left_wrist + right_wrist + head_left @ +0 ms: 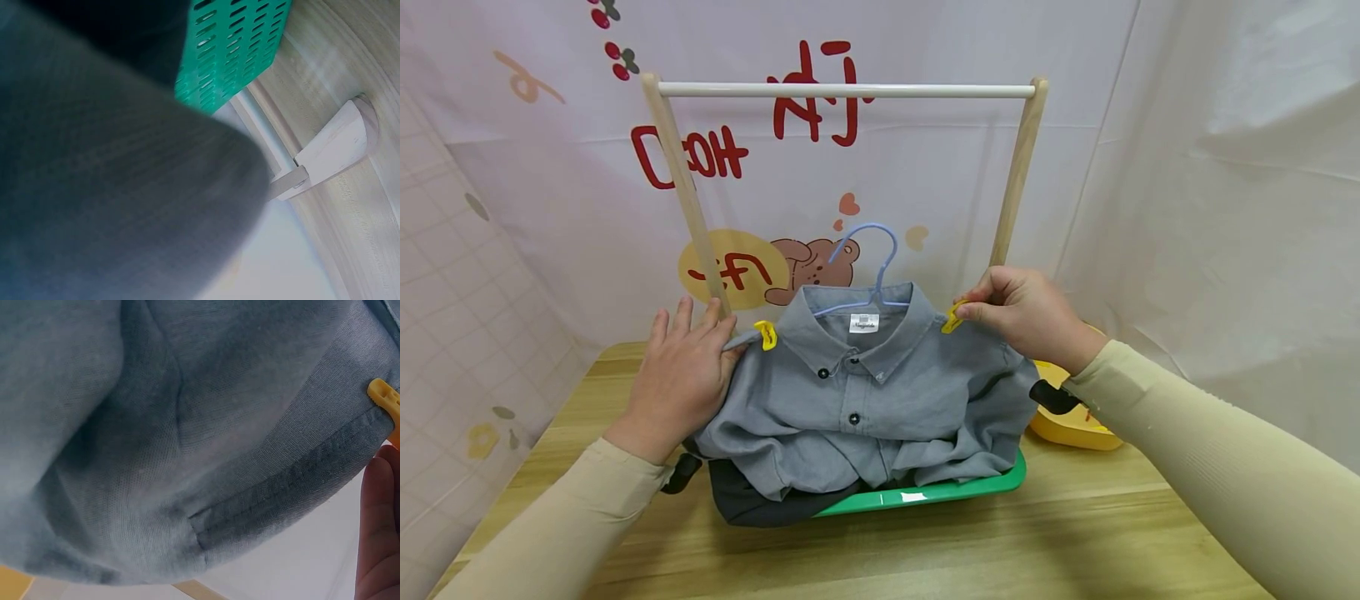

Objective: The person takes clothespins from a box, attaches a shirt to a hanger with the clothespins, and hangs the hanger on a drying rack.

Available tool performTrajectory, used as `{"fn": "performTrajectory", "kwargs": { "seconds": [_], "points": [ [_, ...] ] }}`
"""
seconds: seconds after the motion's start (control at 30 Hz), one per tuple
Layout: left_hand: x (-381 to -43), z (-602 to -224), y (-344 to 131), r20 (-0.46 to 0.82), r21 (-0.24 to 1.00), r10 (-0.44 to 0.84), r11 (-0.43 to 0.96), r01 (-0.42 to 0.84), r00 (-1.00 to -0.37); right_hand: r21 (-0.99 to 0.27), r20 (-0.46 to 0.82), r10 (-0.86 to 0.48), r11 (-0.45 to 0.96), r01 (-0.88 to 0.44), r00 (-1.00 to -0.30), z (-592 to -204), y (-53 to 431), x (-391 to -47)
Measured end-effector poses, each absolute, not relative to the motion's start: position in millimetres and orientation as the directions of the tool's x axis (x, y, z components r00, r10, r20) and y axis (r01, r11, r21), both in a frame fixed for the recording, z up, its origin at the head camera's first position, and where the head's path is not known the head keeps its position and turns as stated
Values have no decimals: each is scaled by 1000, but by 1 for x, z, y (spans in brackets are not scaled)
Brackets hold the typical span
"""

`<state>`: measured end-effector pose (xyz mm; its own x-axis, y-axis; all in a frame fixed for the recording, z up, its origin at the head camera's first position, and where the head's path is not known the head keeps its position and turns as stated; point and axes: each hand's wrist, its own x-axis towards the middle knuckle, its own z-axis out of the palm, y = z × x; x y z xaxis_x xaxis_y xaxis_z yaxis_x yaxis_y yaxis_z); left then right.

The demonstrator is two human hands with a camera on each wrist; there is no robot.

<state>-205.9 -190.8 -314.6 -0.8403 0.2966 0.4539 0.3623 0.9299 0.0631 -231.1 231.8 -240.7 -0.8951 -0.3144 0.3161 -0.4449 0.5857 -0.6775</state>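
A grey button-up shirt (917, 383) is spread on a light blue hanger (880, 271), whose hook rises above the collar. Yellow clothespins sit on both shoulders, the left clothespin (766, 335) and the right clothespin (953, 317). My right hand (1026, 312) pinches the right one between thumb and fingers; in the right wrist view that clothespin (386, 399) is at the shoulder seam, fingertips beside it. At the opposite shoulder, my left hand (681, 379) lies against the shirt's edge with its fingers extended upward. Shirt fabric (125, 162) covers much of the left wrist view.
The shirt's lower part lies over a green basket (940, 493) with dark cloth (752, 500) at its left corner. Behind stands a wooden rack with a white rail (850, 90). A yellow container (1075, 429) stands on the wooden table (1075, 533) at right.
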Motion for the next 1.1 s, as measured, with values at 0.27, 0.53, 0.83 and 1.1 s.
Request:
{"fn": "performTrajectory", "kwargs": {
  "seconds": [0.27, 0.53, 0.83, 1.1],
  "points": [
    [-206, -315, -191, 449, 68, 293, 931, 359, -844, -688, 302, -320, 579, -437, -898, -242, 233, -231],
    [-207, -316, -190, 447, 76, 288, 931, 357, -847, -697, 288, -318, 577, -425, -903, -244, 234, -233],
    [-207, -316, -191, 444, 77, 290, 930, 358, -848, -717, 274, -322, 559, -416, -906, -245, 235, -234],
    [-207, -315, -191, 431, 91, 282, 931, 352, -857, -730, 239, -320, 564, -387, -917, -245, 234, -233]
  ]
}}
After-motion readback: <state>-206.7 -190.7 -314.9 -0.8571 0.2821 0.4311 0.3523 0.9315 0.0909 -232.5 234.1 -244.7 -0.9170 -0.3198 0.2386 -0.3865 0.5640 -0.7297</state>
